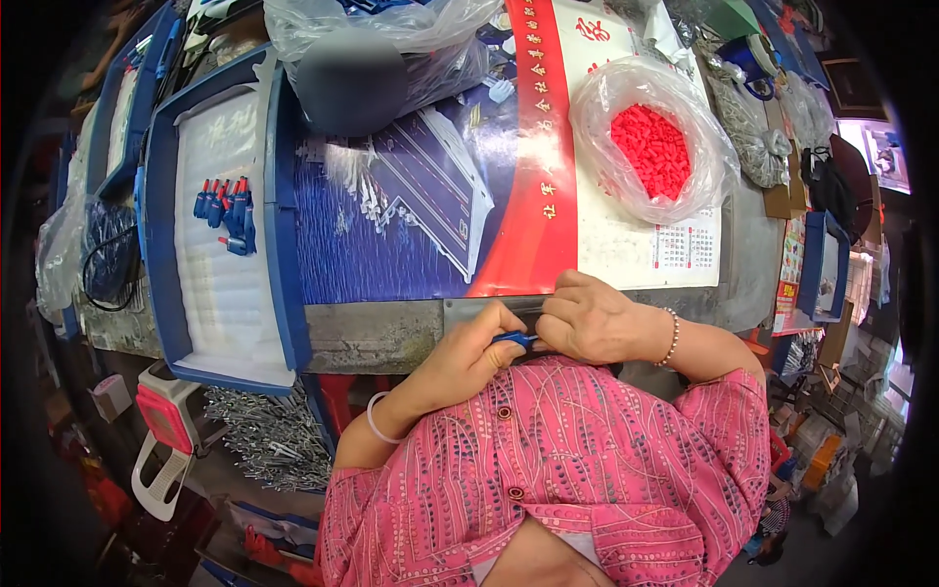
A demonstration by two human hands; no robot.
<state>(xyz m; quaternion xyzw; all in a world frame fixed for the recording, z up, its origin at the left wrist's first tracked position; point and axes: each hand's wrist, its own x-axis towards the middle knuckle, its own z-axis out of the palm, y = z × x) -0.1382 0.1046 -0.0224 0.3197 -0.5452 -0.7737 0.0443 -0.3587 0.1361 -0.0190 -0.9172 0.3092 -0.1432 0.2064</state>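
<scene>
At the table's near edge, close to my body, my left hand [469,350] is closed, pinching a small blue plastic handle-like piece [514,339] between thumb and fingers. A short pale tip points from that piece toward my right hand [595,321], whose fingers are curled in right beside it. What the right fingers grip is hidden by the hand itself. To the left, several blue pieces with red tips [235,207] lie in a cluster on the white lining of a blue tray [290,245]. An open clear plastic bag [712,166] of small red plastic parts [653,152] sits beyond my right hand.
A printed poster [391,264] covers the tabletop. A large clear bag [460,68] with blue things stands at the far side. Thin metal rods [269,430] are heaped below the tray, near a white and red stool [166,421]. Another blue tray [829,264] is at the right.
</scene>
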